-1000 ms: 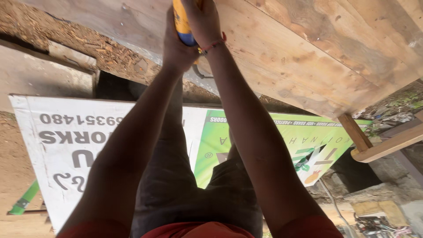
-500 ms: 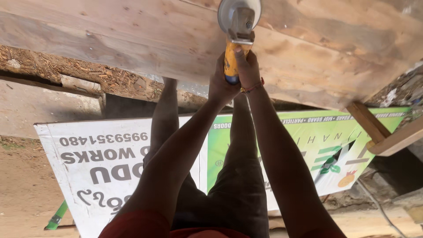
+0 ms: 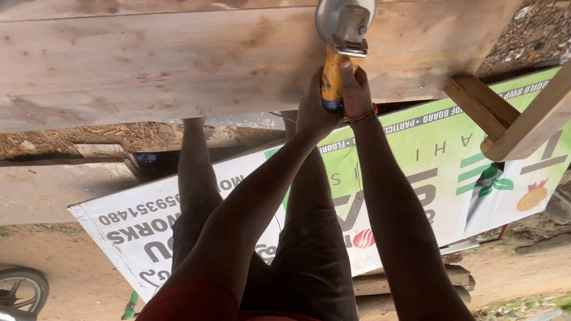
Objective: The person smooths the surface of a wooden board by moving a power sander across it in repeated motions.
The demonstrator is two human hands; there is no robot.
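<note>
A yellow-handled angle grinder with a round grey metal guard (image 3: 340,44) sat with its head against the pale, knotty wooden board (image 3: 178,59), just past the fingertips. Both hands were closed round its handle — the left hand (image 3: 313,110) low on the grip, the right hand (image 3: 355,89) beside it, a red thread bracelet (image 3: 360,116) at its wrist. Behind the forearms lay a white-and-green printed banner (image 3: 452,172) on sandy ground — a wooden frame leg (image 3: 505,122) off to the right of the hands.

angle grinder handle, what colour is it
The angle grinder's handle is yellow, with a grey metal head; it shows best in the head view, gripped by both hands.
</note>
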